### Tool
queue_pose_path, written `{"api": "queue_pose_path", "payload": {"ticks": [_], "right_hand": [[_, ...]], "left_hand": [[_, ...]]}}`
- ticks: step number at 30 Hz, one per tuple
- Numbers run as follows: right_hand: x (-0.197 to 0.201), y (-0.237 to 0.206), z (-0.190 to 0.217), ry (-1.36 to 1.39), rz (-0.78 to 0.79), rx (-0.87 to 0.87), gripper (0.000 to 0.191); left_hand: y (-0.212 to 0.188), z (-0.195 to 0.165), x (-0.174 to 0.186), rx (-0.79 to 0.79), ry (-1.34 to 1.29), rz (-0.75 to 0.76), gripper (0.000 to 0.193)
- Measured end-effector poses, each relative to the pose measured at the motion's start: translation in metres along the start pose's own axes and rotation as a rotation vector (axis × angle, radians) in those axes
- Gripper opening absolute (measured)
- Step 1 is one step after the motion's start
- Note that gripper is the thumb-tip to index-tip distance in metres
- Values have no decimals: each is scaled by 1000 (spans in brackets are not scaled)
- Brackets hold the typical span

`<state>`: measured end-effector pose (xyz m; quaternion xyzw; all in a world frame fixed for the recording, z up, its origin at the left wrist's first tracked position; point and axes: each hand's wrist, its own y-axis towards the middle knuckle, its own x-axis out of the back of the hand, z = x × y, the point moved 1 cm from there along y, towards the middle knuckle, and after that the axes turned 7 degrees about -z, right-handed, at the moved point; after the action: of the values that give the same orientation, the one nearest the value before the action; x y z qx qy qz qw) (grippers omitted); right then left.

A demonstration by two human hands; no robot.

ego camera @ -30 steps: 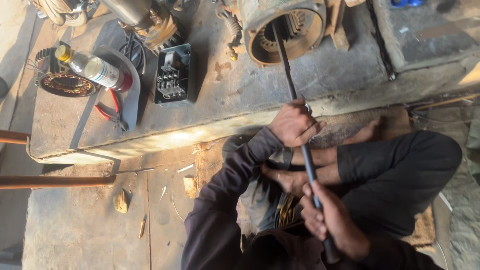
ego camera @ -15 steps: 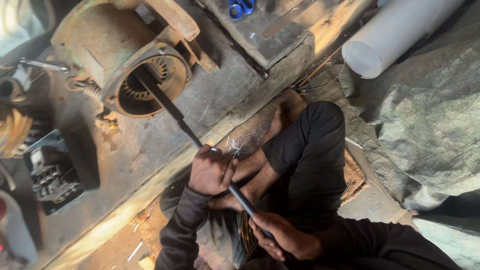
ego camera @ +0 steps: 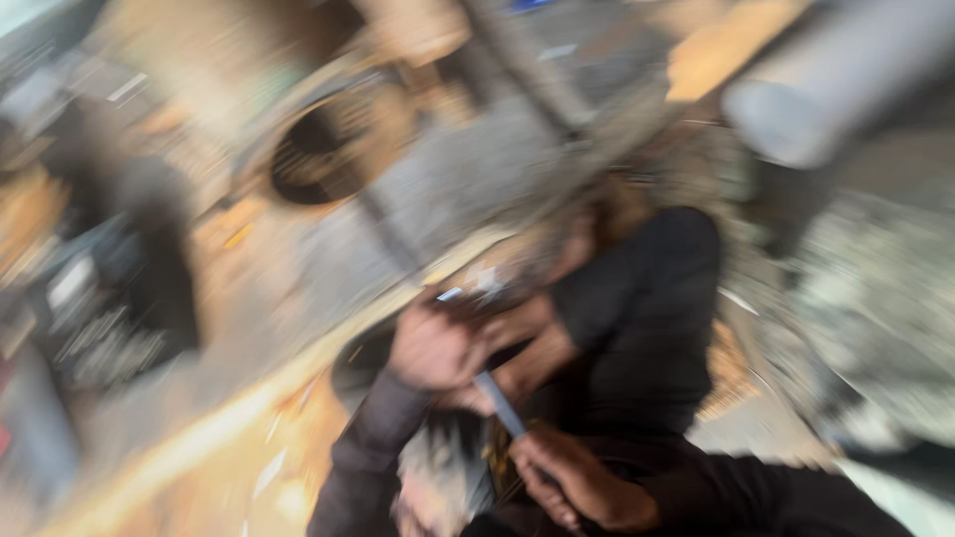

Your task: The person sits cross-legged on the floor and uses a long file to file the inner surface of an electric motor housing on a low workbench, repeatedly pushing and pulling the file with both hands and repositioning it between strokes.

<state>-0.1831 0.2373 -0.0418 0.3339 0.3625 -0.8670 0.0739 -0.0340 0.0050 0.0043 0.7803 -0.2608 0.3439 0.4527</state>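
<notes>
Low in the blurred view, grip: left hand (ego camera: 433, 348) and right hand (ego camera: 577, 477) both closed around a long dark rod (ego camera: 495, 398).
Rod: runs up-left, its far part smeared, toward the round motor housing (ego camera: 328, 149).
Around: grey bench (ego camera: 477, 189); pale cylinder (ego camera: 836, 80) upper right.

Blurred grey workbench (ego camera: 477, 189), warm light

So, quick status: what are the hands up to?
Left hand and right hand both grip the rod. Rod points toward the motor housing. Picture blurred; no obstruction discernible.
</notes>
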Motion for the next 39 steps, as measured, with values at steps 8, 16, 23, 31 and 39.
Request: {"api": "queue_pose_path", "payload": {"ticks": [8, 16, 23, 31, 39], "right_hand": [[3, 24, -2, 29, 9, -53, 40], [-4, 25, 9, -86, -21, 6, 41], [-23, 21, 32, 74, 142, -2, 38], [-51, 68, 58, -70, 112, 82, 31], [-34, 66, 59, -76, -7, -49, 38]], "left_hand": [[-17, 12, -6, 16, 28, 33, 39], [-15, 8, -2, -24, 8, -80, 46], [-11, 26, 2, 1, 23, -132, 51], [1, 73, 19, -6, 89, -184, 48], [-7, 67, 3, 24, 52, -250, 43]]}}
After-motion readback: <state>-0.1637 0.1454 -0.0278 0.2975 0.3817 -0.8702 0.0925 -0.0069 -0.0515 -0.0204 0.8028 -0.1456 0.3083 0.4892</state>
